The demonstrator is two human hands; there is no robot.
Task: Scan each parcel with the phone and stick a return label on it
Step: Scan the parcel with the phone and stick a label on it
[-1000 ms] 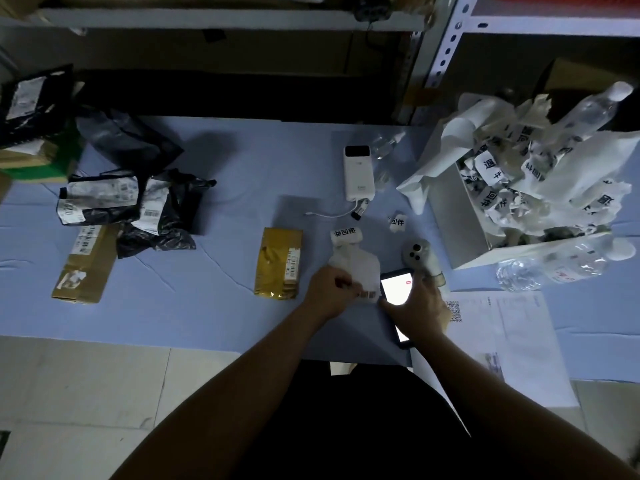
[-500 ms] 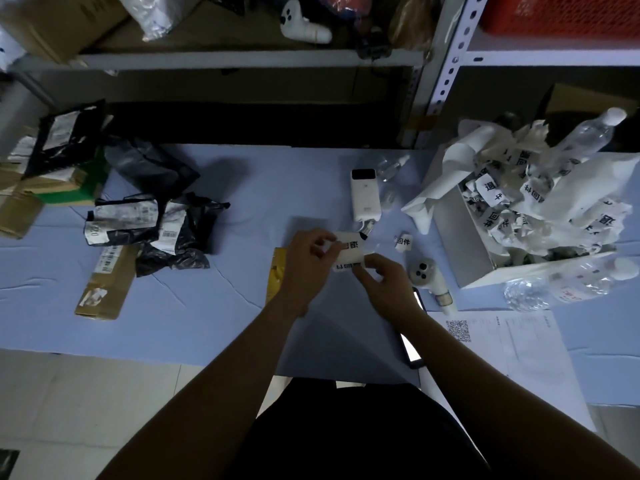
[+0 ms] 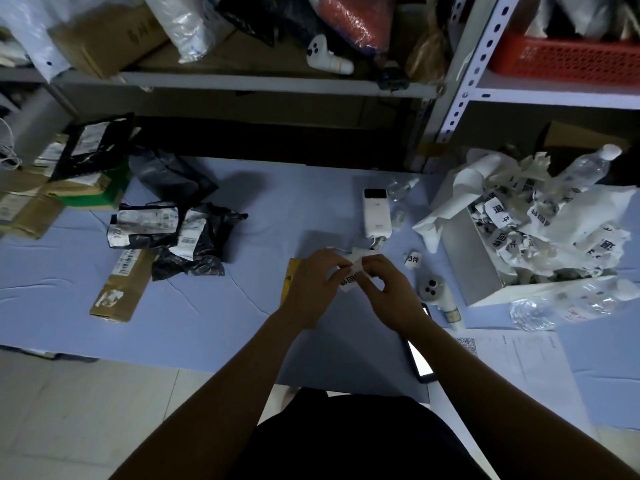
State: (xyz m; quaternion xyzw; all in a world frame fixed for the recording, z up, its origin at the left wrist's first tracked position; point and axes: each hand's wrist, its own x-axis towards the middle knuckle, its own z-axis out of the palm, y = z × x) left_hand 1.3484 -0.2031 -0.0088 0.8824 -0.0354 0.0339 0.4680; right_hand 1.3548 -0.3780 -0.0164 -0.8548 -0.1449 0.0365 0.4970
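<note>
A white return label (image 3: pixel 350 276) with black characters is pinched between my left hand (image 3: pixel 313 282) and my right hand (image 3: pixel 388 291), above the table's middle. A gold parcel (image 3: pixel 288 276) lies under my left hand, mostly hidden. The phone (image 3: pixel 419 361) lies face up with its screen lit, beside my right forearm. Black bagged parcels (image 3: pixel 173 237) and a flat brown parcel (image 3: pixel 119 287) lie at the left. One loose label (image 3: pixel 412 259) sits to the right of my hands.
A white power bank (image 3: pixel 376 213) with a cable lies behind my hands. A white box (image 3: pixel 464 261) full of crumpled label backing stands at right, with plastic bottles (image 3: pixel 568 303) and a printed sheet (image 3: pixel 519 362) nearby. A handheld white device (image 3: pixel 438 292) lies by the phone. Shelves rise behind.
My right hand let go of the phone, which now lies on the table. Both hands lifted the label and now work it between their fingers. The camera tilted up.
</note>
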